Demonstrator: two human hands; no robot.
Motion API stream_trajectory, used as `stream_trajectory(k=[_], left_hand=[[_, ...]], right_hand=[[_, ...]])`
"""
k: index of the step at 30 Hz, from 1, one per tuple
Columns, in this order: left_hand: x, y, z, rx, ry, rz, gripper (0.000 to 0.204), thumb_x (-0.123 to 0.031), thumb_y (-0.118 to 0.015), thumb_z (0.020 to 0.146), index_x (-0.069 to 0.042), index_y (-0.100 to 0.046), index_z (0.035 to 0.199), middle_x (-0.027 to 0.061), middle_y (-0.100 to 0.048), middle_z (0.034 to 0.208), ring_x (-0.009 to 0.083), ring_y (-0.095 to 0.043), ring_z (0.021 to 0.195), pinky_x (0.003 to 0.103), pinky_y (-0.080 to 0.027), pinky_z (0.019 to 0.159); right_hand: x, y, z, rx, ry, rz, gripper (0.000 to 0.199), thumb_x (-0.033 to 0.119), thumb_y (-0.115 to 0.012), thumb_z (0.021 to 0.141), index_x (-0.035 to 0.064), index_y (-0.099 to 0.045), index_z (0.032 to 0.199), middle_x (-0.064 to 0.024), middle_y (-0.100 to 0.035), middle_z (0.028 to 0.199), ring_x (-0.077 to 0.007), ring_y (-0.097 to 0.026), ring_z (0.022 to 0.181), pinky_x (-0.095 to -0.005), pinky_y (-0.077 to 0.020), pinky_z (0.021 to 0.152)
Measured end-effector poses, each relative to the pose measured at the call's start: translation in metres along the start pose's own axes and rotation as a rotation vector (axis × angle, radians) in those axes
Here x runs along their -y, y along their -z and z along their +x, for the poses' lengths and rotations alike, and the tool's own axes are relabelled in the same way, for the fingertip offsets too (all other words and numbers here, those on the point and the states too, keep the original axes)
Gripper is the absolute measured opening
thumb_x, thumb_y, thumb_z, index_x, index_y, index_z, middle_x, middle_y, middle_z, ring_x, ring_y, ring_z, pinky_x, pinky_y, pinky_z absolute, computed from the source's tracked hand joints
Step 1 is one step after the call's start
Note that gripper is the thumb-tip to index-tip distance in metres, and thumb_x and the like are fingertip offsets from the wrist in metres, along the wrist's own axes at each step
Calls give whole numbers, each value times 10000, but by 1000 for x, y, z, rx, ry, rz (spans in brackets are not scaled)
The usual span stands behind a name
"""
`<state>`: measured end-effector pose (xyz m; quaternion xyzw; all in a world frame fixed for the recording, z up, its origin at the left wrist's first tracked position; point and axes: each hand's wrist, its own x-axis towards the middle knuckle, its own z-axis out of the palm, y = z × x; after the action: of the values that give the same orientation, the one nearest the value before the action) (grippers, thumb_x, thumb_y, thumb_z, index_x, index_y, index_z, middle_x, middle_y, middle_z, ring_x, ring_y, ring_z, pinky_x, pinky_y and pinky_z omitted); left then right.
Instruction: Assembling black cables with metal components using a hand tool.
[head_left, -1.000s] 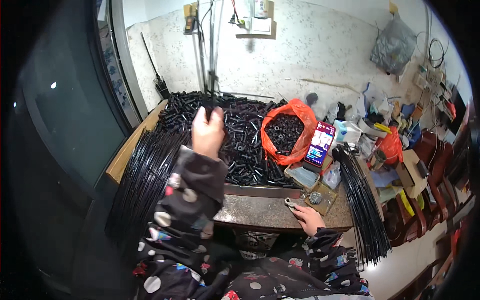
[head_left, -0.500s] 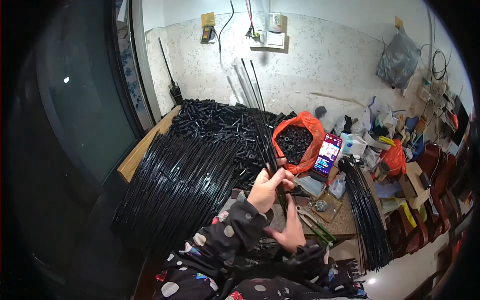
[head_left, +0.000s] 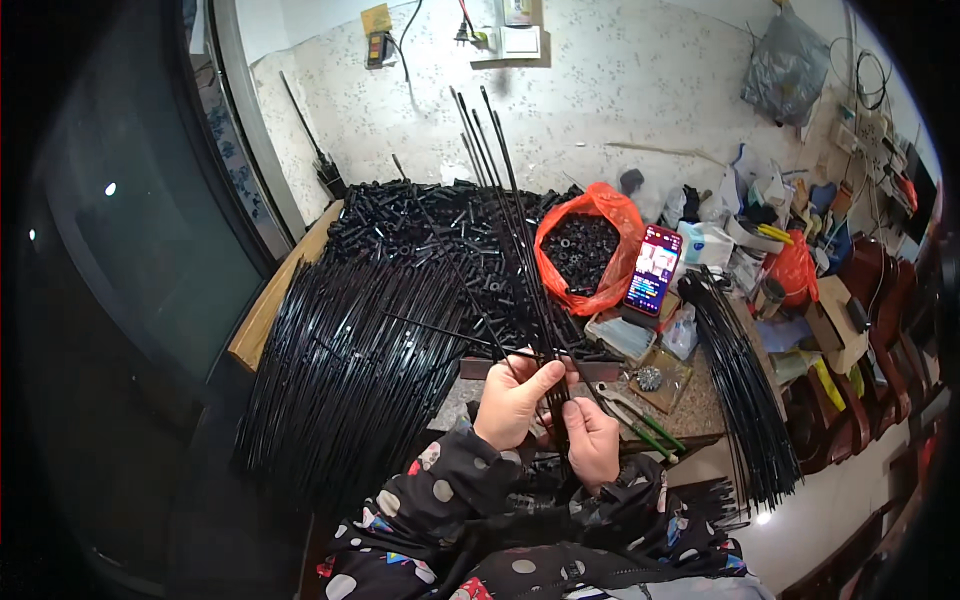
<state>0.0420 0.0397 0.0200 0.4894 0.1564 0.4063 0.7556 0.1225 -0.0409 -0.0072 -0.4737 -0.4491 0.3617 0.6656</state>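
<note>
A loose bundle of thin black rods (head_left: 522, 250) stands upright in front of me, its tips fanning out toward the wall. My left hand (head_left: 512, 402) is closed round the bundle, thumb across the front. Just below and to the right, my right hand (head_left: 592, 440) grips the lower part, thumb and fingers pressed together. Some rods splay off sideways to the left near my left hand. Under and beyond the bundle lies a heap of short black tubular parts (head_left: 420, 225). Many more black rods (head_left: 345, 370) lie side by side at the left.
An orange plastic bag (head_left: 607, 292) holds small black parts, with a lit phone (head_left: 654, 270) beside it. Green-handled pliers (head_left: 645, 425) rest on the table near a small metallic ball-shaped cluster (head_left: 649, 378). Another rod bundle (head_left: 735, 390) hangs over the right edge. A wooden board (head_left: 285, 290) borders the left.
My right hand has come up from spread fingers to grip the lower bundle. The rods have fanned out, some tilting left. The whole view has shifted a little.
</note>
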Motion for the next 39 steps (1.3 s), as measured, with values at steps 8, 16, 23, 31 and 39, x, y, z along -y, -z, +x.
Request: stream_trajectory(k=[8,16,23,31,39], left_hand=[[13,-10,-3,-41,22,-87,190,-162,-448,762,-4,-502,852,50,-538,727,95,-490,589,215,-405,532],[-10,6,-3,-332,9,-142,194,-210,-394,787,-33,-450,730,-54,-243,461,29,-186,358,171,-167,331],[-14,-17,3,-150,19,28,202,-149,-406,776,18,-481,862,21,-489,666,55,-413,518,175,-338,495],[-2,-14,1,-44,90,22,111,-120,-476,735,-10,-490,744,65,-527,774,107,-476,650,207,-366,580],[-6,-1,10,-321,82,-86,206,-202,-389,793,-12,-468,789,-61,-240,471,33,-207,389,180,-176,358]], right_hand=[[18,4,9,-220,166,-226,153,101,-424,765,-36,-486,734,-82,-545,610,-102,-517,558,-215,-401,515],[82,53,27,-552,276,-126,197,184,-347,810,17,-445,770,29,-353,491,-14,-266,360,-139,-194,325],[47,27,16,-287,40,-208,158,152,-395,789,13,-470,787,0,-440,529,-22,-346,370,-143,-274,339],[24,6,1,-243,126,-483,164,122,-422,772,-1,-466,673,-31,-478,489,-73,-440,411,-198,-346,383],[69,46,32,-558,338,-148,187,168,-346,809,20,-441,745,17,-402,502,-8,-301,358,-130,-238,324]])
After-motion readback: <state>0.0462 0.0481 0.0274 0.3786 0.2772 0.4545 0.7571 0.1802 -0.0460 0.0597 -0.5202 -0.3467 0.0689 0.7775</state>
